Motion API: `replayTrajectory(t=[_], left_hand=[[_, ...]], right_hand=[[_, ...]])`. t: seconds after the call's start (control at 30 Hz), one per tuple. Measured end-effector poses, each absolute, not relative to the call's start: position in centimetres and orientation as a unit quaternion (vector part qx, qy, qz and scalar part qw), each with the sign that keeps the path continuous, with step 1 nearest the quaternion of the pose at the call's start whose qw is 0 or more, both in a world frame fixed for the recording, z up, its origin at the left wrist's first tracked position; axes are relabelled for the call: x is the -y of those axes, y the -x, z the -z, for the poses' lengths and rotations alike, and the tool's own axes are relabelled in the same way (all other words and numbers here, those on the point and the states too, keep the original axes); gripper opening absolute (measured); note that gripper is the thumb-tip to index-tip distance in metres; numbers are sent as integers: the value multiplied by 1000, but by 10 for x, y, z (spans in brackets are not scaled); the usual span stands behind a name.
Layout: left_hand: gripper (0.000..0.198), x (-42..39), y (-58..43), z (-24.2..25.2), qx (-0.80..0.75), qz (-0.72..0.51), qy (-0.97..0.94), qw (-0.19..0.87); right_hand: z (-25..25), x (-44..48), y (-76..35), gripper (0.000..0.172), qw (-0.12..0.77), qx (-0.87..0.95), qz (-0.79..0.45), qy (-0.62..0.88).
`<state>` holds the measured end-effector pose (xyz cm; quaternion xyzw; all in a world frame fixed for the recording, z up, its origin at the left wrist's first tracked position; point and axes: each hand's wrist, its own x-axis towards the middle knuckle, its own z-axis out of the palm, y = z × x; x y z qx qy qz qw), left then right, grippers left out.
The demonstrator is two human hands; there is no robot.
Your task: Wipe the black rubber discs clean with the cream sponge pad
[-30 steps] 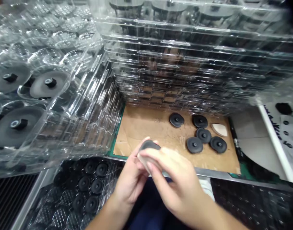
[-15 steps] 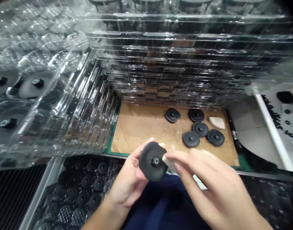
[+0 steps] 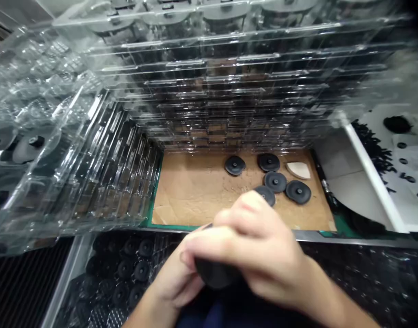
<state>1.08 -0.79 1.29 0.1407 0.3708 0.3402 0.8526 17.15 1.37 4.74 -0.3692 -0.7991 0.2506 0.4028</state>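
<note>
Both of my hands meet low in the middle of the view around one black round disc [image 3: 214,275]. My left hand [image 3: 176,284] cups the disc from below and the left. My right hand [image 3: 250,248] lies over its top with the fingers curled, hiding most of it. Whether the pale pad seen earlier is still under my right fingers is hidden. Beyond my hands, several more black discs [image 3: 275,181] and a pale wedge-shaped pad [image 3: 298,170] lie on a brown cardboard sheet [image 3: 191,191].
Tall stacks of clear plastic blister trays [image 3: 236,86] rise behind the cardboard, and a leaning stack [image 3: 68,159] stands on the left. A tray of black discs [image 3: 123,269] sits low at the left. White paper with black parts [image 3: 403,150] lies at the right.
My right hand has come over the black disc and now covers it. The disc and both hands have dropped lower, and the view has tilted up a little.
</note>
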Motion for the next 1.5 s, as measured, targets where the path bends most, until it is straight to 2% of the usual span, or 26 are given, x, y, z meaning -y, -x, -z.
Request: replayTrajectory(t=[0.13, 0.23, 0.37, 0.5, 0.63, 0.8, 0.97, 1.03, 1.1, 1.17, 1.27, 1.4, 1.5], left_hand=[[59, 7, -8, -13, -332, -332, -65, 881], [56, 5, -6, -15, -331, -336, -53, 880], [44, 4, -6, -15, -338, -334, -44, 879], [47, 4, -7, -16, -324, -339, -52, 882], [43, 5, -5, -14, -292, -351, -41, 889], [51, 8, 0, -7, -303, -342, -21, 890], [59, 9, -2, -11, -300, -347, -65, 886], [50, 7, -5, -16, -291, -350, -100, 885], [36, 6, -8, -19, -284, -357, -136, 880], [33, 5, -9, -21, -288, -367, -156, 871], [45, 8, -7, -20, -306, -376, -164, 859], [39, 11, -5, -13, -316, -379, -172, 852], [47, 11, -3, -8, -313, -413, -160, 840]], right_hand=[[-12, -20, -192, 21, 399, 654, -373, 523], [30, -14, -193, 20, 334, 648, -436, 527], [80, 3, -174, 24, 300, 660, -406, 556], [95, 17, -163, 26, 271, 658, -352, 608], [93, 27, -165, 39, 243, 660, -315, 637], [85, 25, -178, 30, 269, 657, -297, 639], [13, 9, -185, 24, 364, 651, -283, 603], [-19, 5, -179, 21, 458, 686, -249, 508], [-40, 2, -170, 22, 486, 740, -241, 398], [-48, 1, -163, 26, 455, 766, -244, 382], [-50, 2, -157, 28, 409, 757, -201, 469], [-47, 1, -153, 21, 457, 778, -225, 368], [-45, 0, -152, 24, 446, 746, -241, 431]])
